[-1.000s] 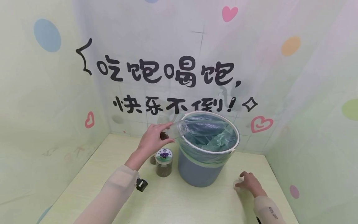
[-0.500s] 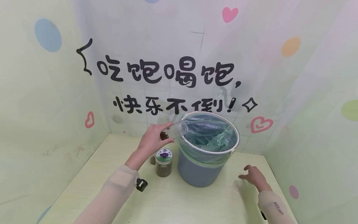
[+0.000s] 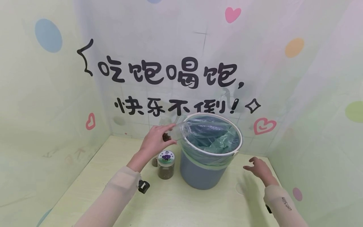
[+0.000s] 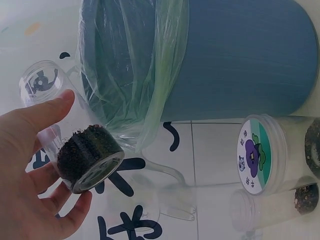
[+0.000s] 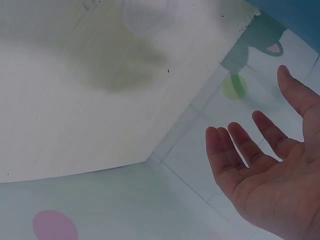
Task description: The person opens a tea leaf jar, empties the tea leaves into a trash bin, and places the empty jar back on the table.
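My left hand grips a clear jar tilted beside the rim of a blue bin. Dark loose crumbs, like dry leaves or soil, lie at the jar's bottom end. Its uncovered mouth points toward the bin, which is lined with a thin green bag. Over the table's right side, my right hand hovers with relaxed, spread fingers and holds nothing. Below it a clear round lid lies flat on the table.
Left of the bin stands a lidded jar with a purple fruit label and dark contents. A smaller clear jar stands behind it. Printed walls enclose the pale table at the back and sides.
My right hand has let go of the clear lid, leaving it on the table, and has risen away to the back right. The left hand and its jar stay in place.
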Motion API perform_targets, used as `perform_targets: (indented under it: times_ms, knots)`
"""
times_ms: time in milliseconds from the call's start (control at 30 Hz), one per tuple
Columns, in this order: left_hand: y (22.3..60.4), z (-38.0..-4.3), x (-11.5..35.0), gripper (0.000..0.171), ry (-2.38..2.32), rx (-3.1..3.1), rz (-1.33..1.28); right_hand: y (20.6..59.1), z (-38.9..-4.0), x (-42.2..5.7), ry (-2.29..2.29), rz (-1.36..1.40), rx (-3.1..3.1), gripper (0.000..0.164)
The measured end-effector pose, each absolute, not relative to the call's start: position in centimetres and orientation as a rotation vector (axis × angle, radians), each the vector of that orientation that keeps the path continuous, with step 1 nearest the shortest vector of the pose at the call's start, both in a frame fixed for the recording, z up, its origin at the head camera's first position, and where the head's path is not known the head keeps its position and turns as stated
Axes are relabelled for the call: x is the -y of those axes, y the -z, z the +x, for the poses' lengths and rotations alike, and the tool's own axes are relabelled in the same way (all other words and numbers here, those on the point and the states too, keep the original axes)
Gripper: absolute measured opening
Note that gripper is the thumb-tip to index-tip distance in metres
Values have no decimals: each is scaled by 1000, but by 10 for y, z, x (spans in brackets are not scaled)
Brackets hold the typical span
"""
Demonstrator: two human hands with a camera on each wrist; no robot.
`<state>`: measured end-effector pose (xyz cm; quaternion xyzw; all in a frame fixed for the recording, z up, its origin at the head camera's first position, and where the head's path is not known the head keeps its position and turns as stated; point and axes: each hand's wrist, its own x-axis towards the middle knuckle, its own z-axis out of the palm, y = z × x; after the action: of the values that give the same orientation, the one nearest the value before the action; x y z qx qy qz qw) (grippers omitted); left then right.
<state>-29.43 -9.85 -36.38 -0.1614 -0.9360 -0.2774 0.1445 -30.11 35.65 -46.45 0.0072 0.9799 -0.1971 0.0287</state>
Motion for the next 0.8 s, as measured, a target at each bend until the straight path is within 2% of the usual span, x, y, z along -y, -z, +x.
perform_targets:
  times_ms: [467, 800]
  knots:
    - [363, -295, 98, 73, 802, 2704, -461, 427, -309, -348, 861, 38, -3040, 55]
    - [363, -294, 98, 72, 802, 2700, -463, 398, -314, -337, 867, 12, -3065, 57]
